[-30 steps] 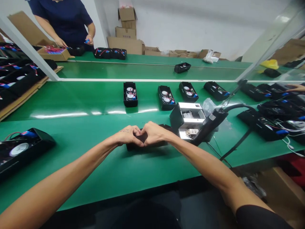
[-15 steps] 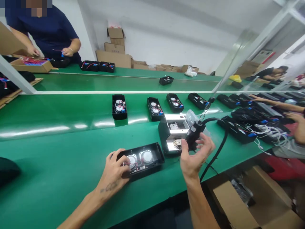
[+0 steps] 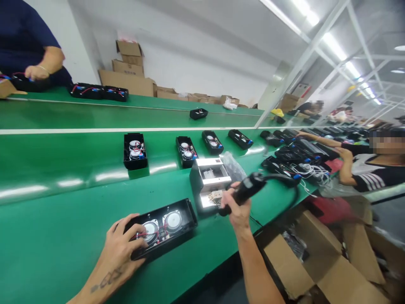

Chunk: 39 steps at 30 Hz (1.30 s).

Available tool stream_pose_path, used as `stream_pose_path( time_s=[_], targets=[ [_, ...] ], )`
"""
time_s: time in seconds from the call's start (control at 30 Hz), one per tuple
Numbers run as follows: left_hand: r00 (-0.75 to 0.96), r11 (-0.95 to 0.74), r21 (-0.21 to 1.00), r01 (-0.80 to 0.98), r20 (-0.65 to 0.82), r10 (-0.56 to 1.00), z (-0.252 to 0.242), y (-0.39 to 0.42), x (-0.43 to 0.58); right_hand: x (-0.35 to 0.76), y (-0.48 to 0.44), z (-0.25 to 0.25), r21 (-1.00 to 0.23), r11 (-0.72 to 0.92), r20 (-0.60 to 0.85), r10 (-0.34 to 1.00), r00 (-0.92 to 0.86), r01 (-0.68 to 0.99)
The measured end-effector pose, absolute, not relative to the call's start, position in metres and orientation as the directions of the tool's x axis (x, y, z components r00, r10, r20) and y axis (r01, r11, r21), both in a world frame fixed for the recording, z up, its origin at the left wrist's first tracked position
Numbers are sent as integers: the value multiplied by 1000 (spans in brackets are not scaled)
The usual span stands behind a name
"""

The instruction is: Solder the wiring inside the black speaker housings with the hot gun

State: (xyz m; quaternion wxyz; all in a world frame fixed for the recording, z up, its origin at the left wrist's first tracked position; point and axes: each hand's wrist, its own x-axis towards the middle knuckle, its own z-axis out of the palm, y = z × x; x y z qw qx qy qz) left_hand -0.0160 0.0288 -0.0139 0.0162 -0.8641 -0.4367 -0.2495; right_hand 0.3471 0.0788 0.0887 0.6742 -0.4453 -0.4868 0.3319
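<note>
A black open speaker case with two round drivers lies on the green bench in front of me. My left hand rests on its left end, fingers curled over the rim and holding it down. My right hand is closed round the handle of a black corded electric screwdriver, lifted just right of a small metal box. The tool's tip is hidden behind my hand.
Several more open speaker cases ride the green conveyor behind. A person in dark blue works at the far left, and another person at the right by a pile of cases. Cardboard boxes stand below the bench edge.
My right hand went from open beside the screwdriver to closed round its handle. The left hand stayed on the speaker case. The view swung right and upward.
</note>
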Motion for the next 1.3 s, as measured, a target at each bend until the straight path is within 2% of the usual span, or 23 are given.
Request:
stream_pose_path(
  time_s=[0.1,0.2,0.33,0.47,0.57,0.67,0.87,1.13,1.3],
  targets=[
    [512,-631,182,754,438,739,-22,34,-22,351,84,113,-817,577,514,740,433,-16],
    [526,-632,183,753,409,745,-22,36,-25,347,95,124,-793,606,564,691,453,62],
    [516,-606,226,763,351,781,-17,34,-24,339,102,120,-869,478,492,813,312,126],
    [475,-577,285,765,354,805,-8,28,-13,318,84,118,-923,385,382,918,106,-13],
    [413,-539,321,779,384,826,-2,22,-2,288,63,116,-887,405,400,914,67,-223],
    [406,-539,339,771,391,826,3,20,4,258,50,112,-849,416,431,902,29,-325],
    [417,-539,335,773,371,830,9,18,6,234,53,105,-865,377,416,908,-53,-331],
    [398,-533,361,766,384,833,9,19,8,233,52,107,-871,398,430,901,-57,-288],
    [379,-518,368,772,388,840,9,18,10,231,46,114,-853,399,441,896,-57,-335]
  ],
)
